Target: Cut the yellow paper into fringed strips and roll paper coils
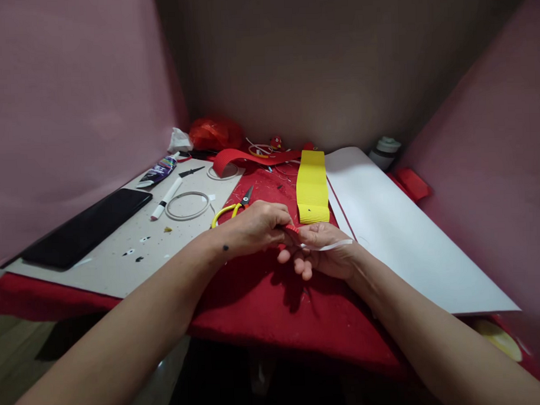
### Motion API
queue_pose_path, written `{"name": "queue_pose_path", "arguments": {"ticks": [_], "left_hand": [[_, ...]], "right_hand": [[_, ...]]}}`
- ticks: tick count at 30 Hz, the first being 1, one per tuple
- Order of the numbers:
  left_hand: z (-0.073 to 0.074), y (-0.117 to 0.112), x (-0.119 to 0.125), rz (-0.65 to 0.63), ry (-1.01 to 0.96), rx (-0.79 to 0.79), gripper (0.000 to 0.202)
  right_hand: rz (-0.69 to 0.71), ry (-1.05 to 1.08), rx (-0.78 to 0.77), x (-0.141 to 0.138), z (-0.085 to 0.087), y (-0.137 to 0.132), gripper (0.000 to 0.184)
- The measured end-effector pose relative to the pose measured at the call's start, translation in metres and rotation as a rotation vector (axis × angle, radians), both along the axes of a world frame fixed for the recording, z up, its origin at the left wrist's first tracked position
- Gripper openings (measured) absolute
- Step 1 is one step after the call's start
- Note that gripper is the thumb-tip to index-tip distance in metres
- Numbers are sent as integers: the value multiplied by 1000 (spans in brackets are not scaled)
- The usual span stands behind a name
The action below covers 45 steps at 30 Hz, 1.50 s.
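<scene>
My left hand [257,226] and my right hand [322,254] meet over the red cloth [265,309] near the table's front. Both pinch a small red corrugated piece [291,228] between their fingertips. A thin white strip [331,246] trails from that piece across my right hand, whose fingers curl beneath it. Yellow-handled scissors [229,210] lie just behind my left hand.
A yellow corrugated sheet [312,186] and a large white sheet [399,227] lie to the right. On the grey board [121,261] at left sit a black phone [85,226], a white wire ring [187,205], a craft knife [167,197] and a glue tube [159,171]. A red corrugated strip [239,157] curls at the back.
</scene>
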<state>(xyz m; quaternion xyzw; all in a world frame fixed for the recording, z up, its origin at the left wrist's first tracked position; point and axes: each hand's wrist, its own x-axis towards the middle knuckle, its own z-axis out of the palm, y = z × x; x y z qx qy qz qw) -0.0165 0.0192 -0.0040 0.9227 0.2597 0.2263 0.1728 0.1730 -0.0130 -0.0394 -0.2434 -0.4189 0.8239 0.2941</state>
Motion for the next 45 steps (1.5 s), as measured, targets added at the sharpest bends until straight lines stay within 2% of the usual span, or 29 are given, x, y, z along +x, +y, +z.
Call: {"name": "queue_pose_path", "arguments": {"ticks": [8, 15, 19, 23, 32, 45], "left_hand": [[2, -3, 0, 80, -17, 31, 10], [2, -4, 0, 51, -49, 25, 9], [3, -3, 1, -9, -72, 17, 7], [3, -3, 0, -28, -45, 28, 9], [1, -2, -3, -87, -26, 22, 9], [1, -5, 0, -91, 58, 37, 19]], "right_hand": [[-21, 8, 6, 0, 2, 0, 40], [-16, 15, 6, 0, 3, 0, 39], [5, 53, 15, 1, 0, 1, 35], [30, 51, 6, 0, 0, 1, 39], [41, -28, 0, 2, 5, 0, 32], [-6, -146, 27, 0, 0, -2, 31]]}}
